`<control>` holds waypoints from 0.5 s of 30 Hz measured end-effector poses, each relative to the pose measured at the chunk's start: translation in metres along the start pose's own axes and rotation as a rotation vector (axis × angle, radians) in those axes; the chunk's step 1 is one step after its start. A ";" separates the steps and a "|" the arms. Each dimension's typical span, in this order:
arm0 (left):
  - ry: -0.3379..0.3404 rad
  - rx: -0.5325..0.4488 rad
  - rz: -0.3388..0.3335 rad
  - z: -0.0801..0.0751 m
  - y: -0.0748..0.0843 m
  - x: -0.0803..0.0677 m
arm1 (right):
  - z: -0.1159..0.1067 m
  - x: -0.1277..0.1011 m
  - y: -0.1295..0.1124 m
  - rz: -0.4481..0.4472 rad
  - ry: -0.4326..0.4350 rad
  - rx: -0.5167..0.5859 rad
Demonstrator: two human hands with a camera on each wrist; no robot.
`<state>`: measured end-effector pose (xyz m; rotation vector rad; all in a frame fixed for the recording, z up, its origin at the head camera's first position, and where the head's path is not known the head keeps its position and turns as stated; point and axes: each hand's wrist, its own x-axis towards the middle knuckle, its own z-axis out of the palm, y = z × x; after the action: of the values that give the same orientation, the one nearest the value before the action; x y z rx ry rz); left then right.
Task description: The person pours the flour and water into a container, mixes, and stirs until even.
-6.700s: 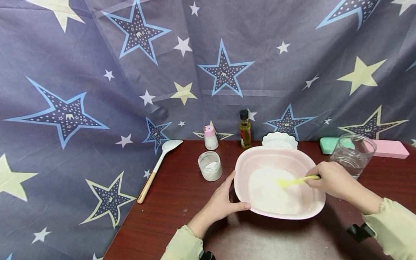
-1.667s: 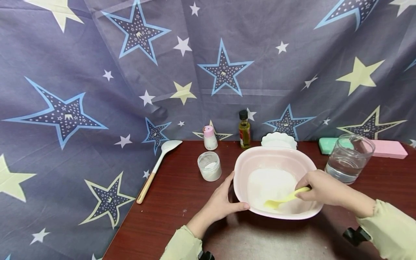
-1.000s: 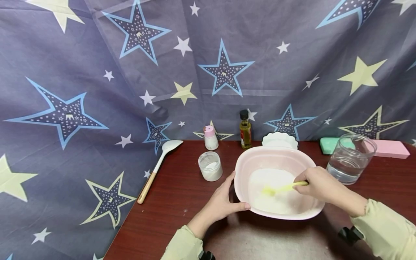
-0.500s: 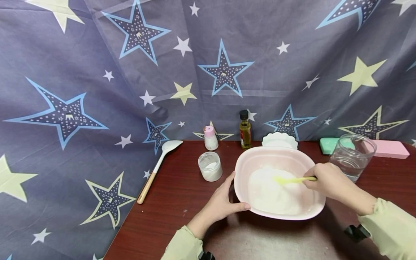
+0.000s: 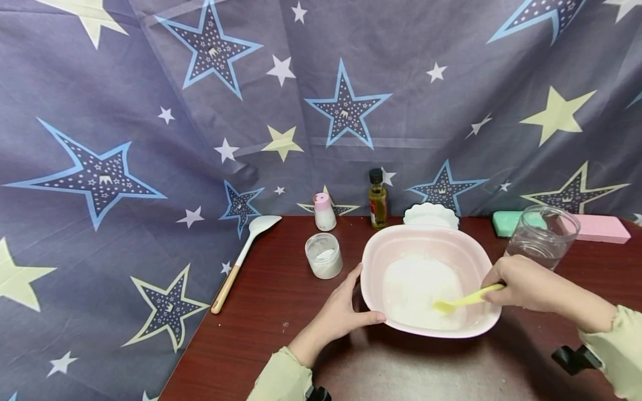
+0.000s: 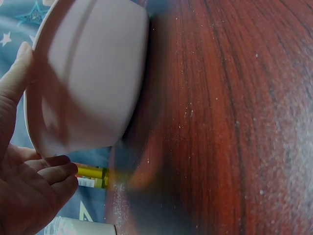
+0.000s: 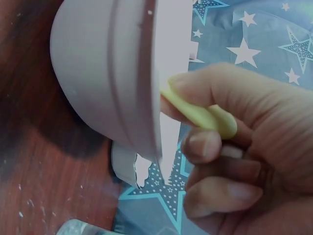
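Star-printed cloth backed the table (image 5: 281, 289), where the left hand (image 5: 343, 313) cupped the pink bowl (image 5: 426, 240) at its 8 o'clock rim while the right hand (image 5: 524, 281) pinched a yellow spatula (image 5: 463, 301) entering from 3 o'clock.

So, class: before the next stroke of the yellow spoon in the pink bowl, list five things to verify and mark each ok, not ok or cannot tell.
1. Left hand steadies the pink bowl at its rim: ok.
2. Right hand grips the yellow spoon: ok.
3. Spoon tip lies in the white powder: ok.
4. Glass jar stands upright, just behind the right hand: ok, but close.
5. Powder fully mixed: cannot tell.
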<state>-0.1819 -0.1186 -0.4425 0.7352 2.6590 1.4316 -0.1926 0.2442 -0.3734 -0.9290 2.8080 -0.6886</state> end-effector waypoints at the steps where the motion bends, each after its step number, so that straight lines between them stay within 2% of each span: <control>1: 0.000 0.000 0.000 0.000 0.000 0.000 | 0.001 0.000 0.000 -0.013 -0.010 0.019; 8: 0.002 0.010 0.000 0.001 0.000 0.000 | 0.013 0.007 -0.009 -0.066 -0.042 0.102; 15: 0.007 0.011 0.001 0.000 0.002 -0.001 | 0.026 0.020 -0.021 -0.128 0.027 0.110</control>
<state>-0.1801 -0.1185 -0.4413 0.7335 2.6744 1.4231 -0.1912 0.2079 -0.3869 -1.0934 2.7198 -0.8682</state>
